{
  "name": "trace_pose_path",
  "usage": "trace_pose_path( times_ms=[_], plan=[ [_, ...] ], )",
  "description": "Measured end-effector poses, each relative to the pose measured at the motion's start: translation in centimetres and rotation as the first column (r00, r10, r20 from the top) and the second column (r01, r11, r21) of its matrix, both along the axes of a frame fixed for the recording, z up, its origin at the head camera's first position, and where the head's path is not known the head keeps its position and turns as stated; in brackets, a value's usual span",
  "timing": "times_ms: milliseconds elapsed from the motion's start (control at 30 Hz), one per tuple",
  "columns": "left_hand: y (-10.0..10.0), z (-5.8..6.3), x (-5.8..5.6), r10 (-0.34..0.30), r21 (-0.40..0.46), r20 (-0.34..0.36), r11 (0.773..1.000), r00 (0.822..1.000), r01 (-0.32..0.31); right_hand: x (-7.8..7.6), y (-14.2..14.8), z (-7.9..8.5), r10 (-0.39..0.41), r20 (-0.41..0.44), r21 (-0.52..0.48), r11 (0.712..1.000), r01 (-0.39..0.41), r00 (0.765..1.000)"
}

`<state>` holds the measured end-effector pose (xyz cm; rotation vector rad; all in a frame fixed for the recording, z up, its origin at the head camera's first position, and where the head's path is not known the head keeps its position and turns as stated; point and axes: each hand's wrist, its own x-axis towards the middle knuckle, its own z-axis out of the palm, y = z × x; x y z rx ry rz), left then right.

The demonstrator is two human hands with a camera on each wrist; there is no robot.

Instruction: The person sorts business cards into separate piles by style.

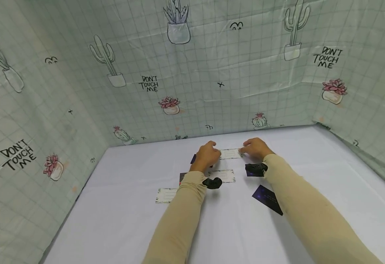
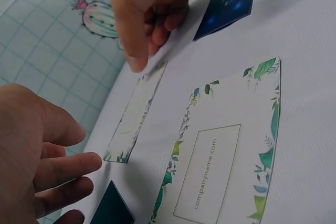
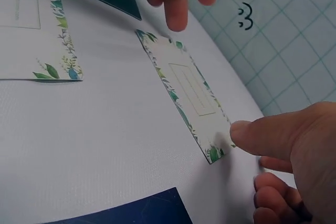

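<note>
A white card with a leafy border point(image 1: 230, 153) lies flat at the back of the table, between the two hands. My left hand point(image 1: 207, 156) is at its left end, fingers relaxed and apart from the card in the left wrist view. At the other end is my right hand point(image 1: 256, 148); its thumb point(image 3: 249, 135) extends at the card's corner while the other fingers curl loosely, gripping nothing. Whether that thumb touches the card is unclear. Closer in lies a second leafy card point(image 2: 226, 129) printed "companyname.com". A dark card point(image 1: 193, 158) is partly hidden behind the left hand.
Another white leafy card point(image 1: 166, 195) is beside the left forearm, with a dark card point(image 1: 181, 177) mostly covered there. Below the right wrist lies a dark blue card point(image 1: 254, 174), and a starry dark card point(image 1: 267, 199) sits nearer. Patterned fabric point(image 1: 192, 80) borders the white table point(image 1: 123, 220).
</note>
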<state>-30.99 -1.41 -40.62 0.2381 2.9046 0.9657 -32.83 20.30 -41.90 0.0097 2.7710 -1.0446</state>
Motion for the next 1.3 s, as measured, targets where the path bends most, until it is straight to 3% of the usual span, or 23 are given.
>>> trace_pose_path(
  times_ms=[267,500,733,933,1100,1300],
  plan=[
    [0.3,0.3,0.1,0.036,-0.071,0.017,0.997,0.999,-0.035,-0.2,-0.9,-0.3,0.022,-0.011,0.008,1.0,-0.022,1.0],
    [0.7,0.0,-0.2,0.029,-0.113,0.01,0.993,1.0,-0.028,-0.2,-1.0,-0.9,0.057,-0.089,0.088,0.995,-0.05,0.994],
    [0.9,-0.3,-0.4,0.023,-0.093,0.009,0.995,1.0,-0.022,0.3,-1.1,-1.1,0.043,-0.136,0.088,0.996,-0.031,0.99],
    [0.9,-0.5,-0.2,0.046,-0.032,0.002,0.998,0.999,-0.045,0.6,-1.4,-1.2,0.029,-0.118,0.09,0.996,-0.018,0.993],
    [0.8,-0.8,-0.3,0.068,0.082,-0.054,0.995,0.996,-0.063,0.7,-1.6,-1.1,0.02,-0.105,0.092,0.996,-0.01,0.994],
    [0.8,-1.0,-0.4,0.053,0.197,-0.096,0.98,0.994,-0.033,0.9,-1.5,-0.9,0.016,-0.134,0.086,0.996,-0.004,0.991]
  ],
)
